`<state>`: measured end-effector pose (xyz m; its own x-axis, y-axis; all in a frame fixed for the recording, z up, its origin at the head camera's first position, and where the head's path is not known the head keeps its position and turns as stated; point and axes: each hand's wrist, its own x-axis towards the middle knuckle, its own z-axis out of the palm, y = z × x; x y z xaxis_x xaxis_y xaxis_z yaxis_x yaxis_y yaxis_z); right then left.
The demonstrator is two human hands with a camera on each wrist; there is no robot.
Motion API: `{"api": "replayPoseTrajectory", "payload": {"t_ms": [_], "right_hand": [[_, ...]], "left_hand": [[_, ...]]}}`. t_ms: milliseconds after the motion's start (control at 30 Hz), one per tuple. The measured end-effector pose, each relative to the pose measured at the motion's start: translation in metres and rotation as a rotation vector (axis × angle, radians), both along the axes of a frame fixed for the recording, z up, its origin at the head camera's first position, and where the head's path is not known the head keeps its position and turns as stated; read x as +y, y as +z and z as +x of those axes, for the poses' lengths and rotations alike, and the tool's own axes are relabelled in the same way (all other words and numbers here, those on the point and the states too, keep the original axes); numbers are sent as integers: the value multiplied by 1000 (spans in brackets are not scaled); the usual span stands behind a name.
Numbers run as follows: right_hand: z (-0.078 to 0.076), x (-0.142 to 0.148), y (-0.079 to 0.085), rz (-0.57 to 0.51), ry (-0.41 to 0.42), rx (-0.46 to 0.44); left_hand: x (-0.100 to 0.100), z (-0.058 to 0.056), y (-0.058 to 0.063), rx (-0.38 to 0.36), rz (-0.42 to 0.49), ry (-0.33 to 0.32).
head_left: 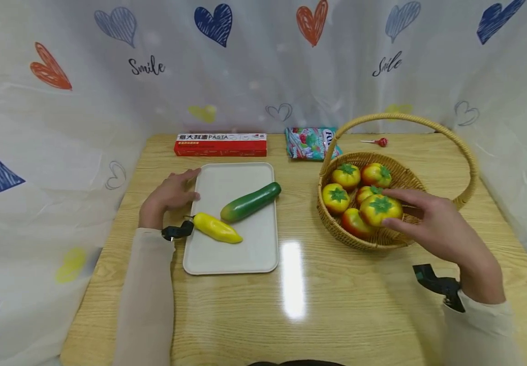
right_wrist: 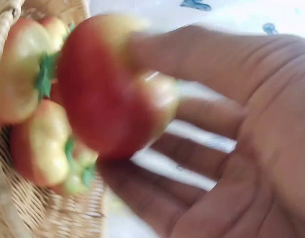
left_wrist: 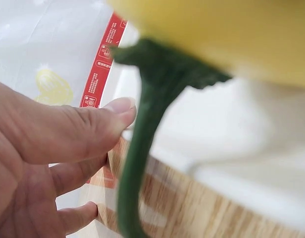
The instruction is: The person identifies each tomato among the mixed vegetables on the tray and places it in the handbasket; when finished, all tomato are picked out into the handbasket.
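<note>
My right hand (head_left: 446, 229) pinches a red-and-yellow tomato (head_left: 380, 210) between thumb and fingers, over the wicker basket (head_left: 332, 223). Several similar tomatoes (head_left: 337, 198) with green leafy tops lie inside; the right wrist view shows the held one (right_wrist: 103, 84) blurred. At the far left, my left hand (head_left: 167, 195) is by the long edge of a white tray (head_left: 231, 259), thumb and a fingertip at its rim, fingers fairly straight. On the tray lie a yellow pepper (head_left: 217, 228) and a green cucumber-like vegetable (head_left: 250, 202). The pepper's green stem (left_wrist: 142, 139) crosses the left wrist view.
A red pasta box (head_left: 220, 145) lies behind the tray. To its right are a teal candy packet (head_left: 310, 143) and a red lollipop (head_left: 382, 142). The basket's tall arched handle (head_left: 405, 117) rises over it. A heart-printed curtain (head_left: 254, 66) stands along the table's back.
</note>
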<state>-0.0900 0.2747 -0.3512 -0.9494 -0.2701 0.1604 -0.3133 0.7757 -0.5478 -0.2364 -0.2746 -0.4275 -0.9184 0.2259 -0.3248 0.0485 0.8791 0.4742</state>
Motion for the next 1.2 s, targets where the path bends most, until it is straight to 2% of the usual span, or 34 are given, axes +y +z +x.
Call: {"api": "replayPoseTrajectory", "payload": {"t_ms": [133, 300, 533, 833, 1067, 1200], "right_hand": [[8, 5, 5, 203, -27, -27], [5, 2, 2, 283, -29, -92], [-1, 1, -8, 258, 3, -126], [-6, -1, -22, 134, 56, -180], [-4, 2, -17, 118, 10, -243], [-7, 1, -14, 83, -28, -196]], "left_hand": [[-4, 1, 2, 4, -5, -6], [-6, 2, 1, -4, 2, 10], [-9, 3, -3, -3, 3, 11], [-9, 1, -6, -3, 12, 20], [-8, -2, -9, -1, 17, 12], [-8, -4, -10, 6, 15, 5]]}}
